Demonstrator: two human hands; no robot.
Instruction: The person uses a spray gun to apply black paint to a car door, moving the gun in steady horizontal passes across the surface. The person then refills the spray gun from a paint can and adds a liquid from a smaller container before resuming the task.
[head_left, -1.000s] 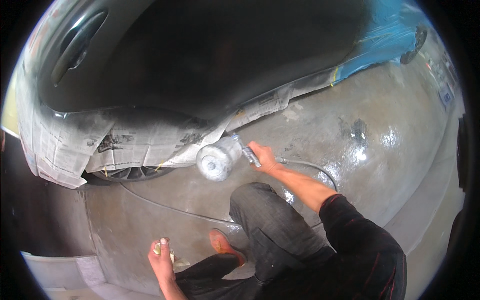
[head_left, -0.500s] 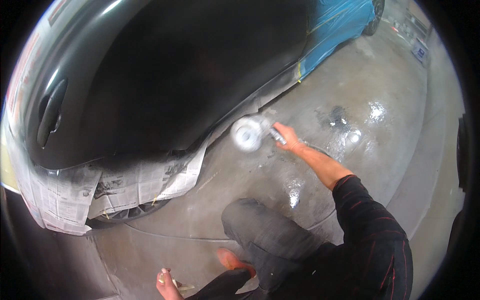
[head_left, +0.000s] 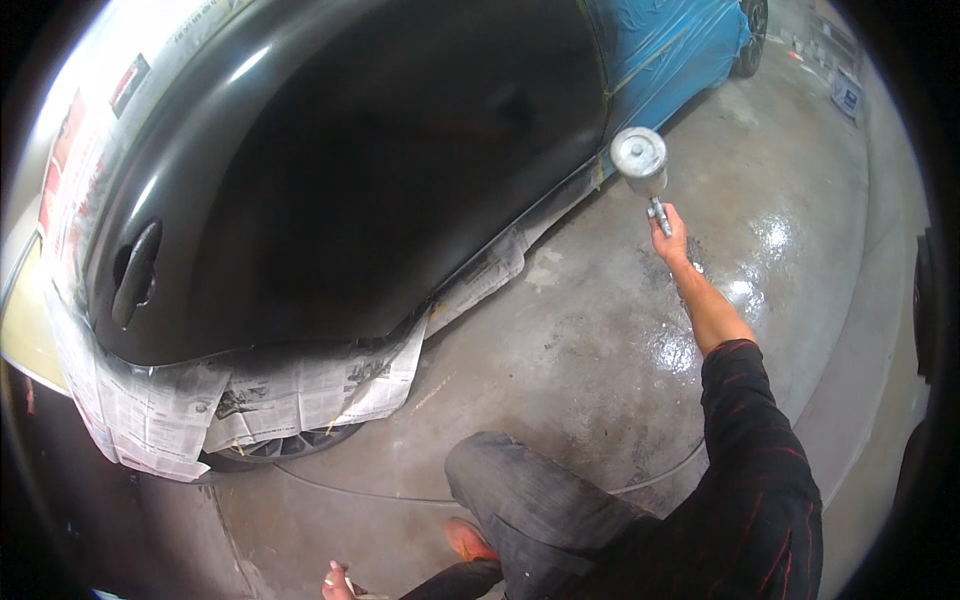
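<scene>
My right hand (head_left: 672, 238), arm stretched forward, is closed round the handle of a spray gun (head_left: 640, 153) with a round silver cup on top. The gun is level with the lower far end of a glossy black car door (head_left: 390, 190), by the blue plastic sheet (head_left: 665, 60). A door handle (head_left: 138, 275) sits at the panel's left end. Down at the lower edge, my left hand (head_left: 338, 583) is partly cut off, its fingers curled round something small and pale that I cannot make out.
Newspaper (head_left: 300, 395) masks the wheel (head_left: 290, 445) and the car's lower edge. A hose (head_left: 370, 494) crosses the concrete floor (head_left: 500, 370), which has wet shiny patches at right. A white-and-blue bucket (head_left: 847, 93) stands at the far right near the wall.
My right hand has carried the spray gun forward and to the right, along the door's lower edge toward the blue sheet. The left hand has dropped lower in the picture.
</scene>
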